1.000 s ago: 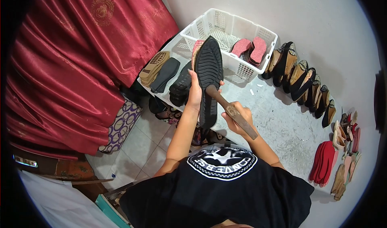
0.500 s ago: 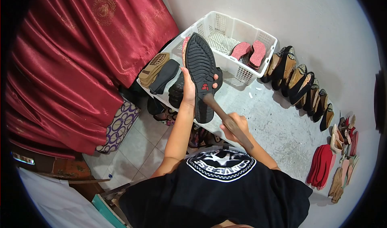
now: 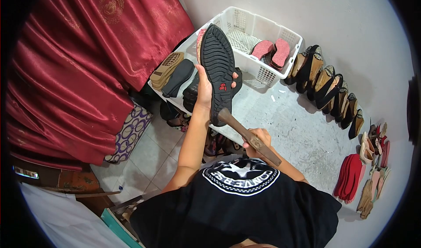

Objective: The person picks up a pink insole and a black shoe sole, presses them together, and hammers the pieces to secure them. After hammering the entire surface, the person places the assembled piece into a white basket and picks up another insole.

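My left hand (image 3: 204, 88) is wrapped round a shoe (image 3: 218, 57) with its black ridged sole turned up. The thumb lies along the left edge, and fingertips show at the right edge beside a small red mark. A strip of pink and tan shows along the shoe's upper left side. In my right hand (image 3: 260, 138) is a hammer (image 3: 250, 138) with a long, worn brown head. The head's rounded end overlaps the heel of the sole, and its other end points toward my shirt. The handle is mostly hidden beneath the head and hand.
A white plastic basket (image 3: 267, 74) with pink-topped soles (image 3: 280, 53) stands at the back of the grey table (image 3: 289, 125). Tan soles (image 3: 166, 68) and dark soles (image 3: 179, 78) lie left. Wedge shoes (image 3: 326, 88) line the wall; red pieces (image 3: 348, 178) lie right.
The hammer's rounded end has moved down the sole, from near the red mark to the heel. The shoe has shifted slightly up in view; both hands keep their grips.
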The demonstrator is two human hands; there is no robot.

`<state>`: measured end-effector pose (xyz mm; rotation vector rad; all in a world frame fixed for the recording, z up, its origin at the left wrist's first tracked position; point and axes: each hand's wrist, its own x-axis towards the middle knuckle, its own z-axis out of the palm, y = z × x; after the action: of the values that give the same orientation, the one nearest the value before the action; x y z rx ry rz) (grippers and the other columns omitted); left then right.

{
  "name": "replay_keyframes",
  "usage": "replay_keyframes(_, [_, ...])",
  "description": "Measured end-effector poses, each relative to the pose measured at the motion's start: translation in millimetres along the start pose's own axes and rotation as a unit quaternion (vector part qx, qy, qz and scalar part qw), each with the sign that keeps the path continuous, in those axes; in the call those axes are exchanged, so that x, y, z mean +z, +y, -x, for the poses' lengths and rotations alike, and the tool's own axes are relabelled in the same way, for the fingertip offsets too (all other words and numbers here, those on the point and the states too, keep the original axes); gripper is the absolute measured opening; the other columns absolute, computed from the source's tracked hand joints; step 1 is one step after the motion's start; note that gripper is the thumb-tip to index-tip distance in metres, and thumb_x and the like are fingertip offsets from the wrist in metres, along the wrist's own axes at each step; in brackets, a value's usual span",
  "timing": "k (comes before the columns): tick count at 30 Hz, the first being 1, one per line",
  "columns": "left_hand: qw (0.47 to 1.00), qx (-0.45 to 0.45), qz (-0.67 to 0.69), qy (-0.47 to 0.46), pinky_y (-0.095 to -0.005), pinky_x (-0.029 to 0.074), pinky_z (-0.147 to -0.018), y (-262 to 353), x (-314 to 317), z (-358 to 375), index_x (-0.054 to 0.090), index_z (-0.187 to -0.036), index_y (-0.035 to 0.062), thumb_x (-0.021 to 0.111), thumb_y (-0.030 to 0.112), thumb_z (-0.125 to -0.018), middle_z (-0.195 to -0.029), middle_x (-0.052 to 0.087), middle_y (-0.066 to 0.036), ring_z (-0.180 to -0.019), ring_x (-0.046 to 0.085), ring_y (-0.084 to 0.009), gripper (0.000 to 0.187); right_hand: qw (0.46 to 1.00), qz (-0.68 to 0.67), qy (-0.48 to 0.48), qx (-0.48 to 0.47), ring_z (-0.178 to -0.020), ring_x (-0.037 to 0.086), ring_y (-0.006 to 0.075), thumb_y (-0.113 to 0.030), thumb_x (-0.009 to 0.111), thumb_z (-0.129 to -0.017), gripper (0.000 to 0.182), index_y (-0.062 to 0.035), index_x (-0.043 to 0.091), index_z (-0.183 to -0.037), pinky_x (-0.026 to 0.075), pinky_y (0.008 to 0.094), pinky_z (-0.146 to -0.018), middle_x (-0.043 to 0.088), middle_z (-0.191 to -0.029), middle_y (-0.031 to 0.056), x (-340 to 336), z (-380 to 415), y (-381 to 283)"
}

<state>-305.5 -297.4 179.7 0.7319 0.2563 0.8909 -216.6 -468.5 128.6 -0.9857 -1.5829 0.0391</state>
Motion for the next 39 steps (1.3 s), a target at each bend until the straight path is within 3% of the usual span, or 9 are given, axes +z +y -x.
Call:
replay_keyframes(4, [0.999,-0.003,0.013,-0.038,-0.0257,0.052,-0.052,1,-7,-5,0.048,-0.108,0.0042,0.019,0.073,-0.078,-0.079,0.058,-0.012,-0.062,0.059,-0.0184,0.080,0.989,0.069,-0.132,0.023,-0.041,0.054,0.0191,-0.021,0.072,-0.072,0.030,-0.0021,0.049,-0.080,0.040,0.0269,-0.037,0.054,-0.056,0.0056,-6,-16,-4])
replay_keyframes(9, [0.998,0.042,0.042,-0.008,-0.0276,0.052,-0.052,5,-5,-7,0.047,-0.108,0.0046,0.019,0.073,-0.078,-0.079,0.058,-0.014,-0.062,0.059,-0.0208,0.080,0.999,-0.028,0.008,-0.013,-0.039,0.052,0.0193,-0.020,0.074,-0.070,0.031,-0.0020,0.051,-0.080,0.040,0.0267,-0.036,0.052,-0.055,0.0058,3,11,4])
replay_keyframes(12, [0.997,0.052,0.047,-0.014,-0.0290,0.051,-0.050,4,-10,-12,0.047,-0.107,0.0052,0.020,0.074,-0.077,-0.079,0.058,-0.014,-0.062,0.058,-0.0208,0.080,0.990,0.083,-0.118,-0.001,-0.039,0.052,0.0189,-0.018,0.071,-0.073,0.027,-0.0004,0.051,-0.078,0.039,0.0267,-0.036,0.050,-0.054,0.0054,-7,-6,-2])
replay_keyframes(18, [0.997,0.049,0.065,-0.002,-0.0285,0.049,-0.047,7,-13,-11,0.048,-0.104,0.0064,0.020,0.076,-0.075,-0.078,0.057,-0.013,-0.059,0.057,-0.0204,0.080,0.997,0.069,-0.013,0.022,-0.039,0.050,0.0210,-0.017,0.071,-0.071,0.025,-0.0024,0.052,-0.079,0.038,0.0287,-0.037,0.049,-0.058,0.0058,-5,13,9])
replay_keyframes(19, [0.996,0.045,0.078,0.001,-0.0283,0.049,-0.046,8,-10,-10,0.048,-0.104,0.0064,0.020,0.076,-0.075,-0.077,0.057,-0.013,-0.058,0.057,-0.0204,0.080,0.994,0.027,-0.053,0.086,-0.040,0.050,0.0218,-0.017,0.071,-0.071,0.025,-0.0020,0.053,-0.080,0.039,0.0287,-0.037,0.049,-0.060,0.0066,-8,7,8])
replay_keyframes(30, [0.999,0.019,0.033,-0.003,-0.0283,0.051,-0.051,-2,-29,-10,0.048,-0.105,0.0049,0.018,0.074,-0.077,-0.078,0.058,-0.013,-0.062,0.059,-0.0201,0.080,0.986,0.087,-0.093,0.105,-0.045,0.053,0.0231,-0.015,0.067,-0.076,0.019,-0.0021,0.054,-0.080,0.041,0.0296,-0.042,0.050,-0.062,0.0088,-13,-9,15])
replay_keyframes(34, [0.998,0.031,0.045,0.015,-0.0284,0.050,-0.050,1,-32,0,0.047,-0.107,0.0040,0.020,0.073,-0.078,-0.079,0.057,-0.013,-0.063,0.057,-0.0205,0.080,0.907,-0.150,0.017,0.394,-0.042,0.045,0.0101,-0.024,0.059,-0.083,0.021,-0.0040,0.054,-0.080,0.036,0.0257,-0.039,0.049,-0.058,0.0015,-12,22,52])
replay_keyframes(38, [0.996,0.011,0.089,0.020,-0.0291,0.049,-0.048,-4,-38,9,0.048,-0.106,0.0052,0.023,0.074,-0.077,-0.079,0.056,-0.014,-0.060,0.055,-0.0215,0.079,0.844,-0.049,-0.068,0.530,-0.043,0.043,0.0066,-0.036,0.055,-0.085,0.037,-0.0001,0.053,-0.075,0.036,0.0239,-0.037,0.047,-0.056,0.0008,-28,-4,75])
replay_keyframes(39, [0.995,-0.002,0.095,0.006,-0.0288,0.049,-0.048,-7,-40,11,0.048,-0.106,0.0055,0.023,0.074,-0.076,-0.079,0.056,-0.014,-0.059,0.055,-0.0216,0.079,0.842,-0.005,-0.119,0.526,-0.045,0.048,0.0126,-0.035,0.054,-0.085,0.038,0.0009,0.052,-0.075,0.039,0.0276,-0.040,0.051,-0.058,0.0058,-29,-5,85])
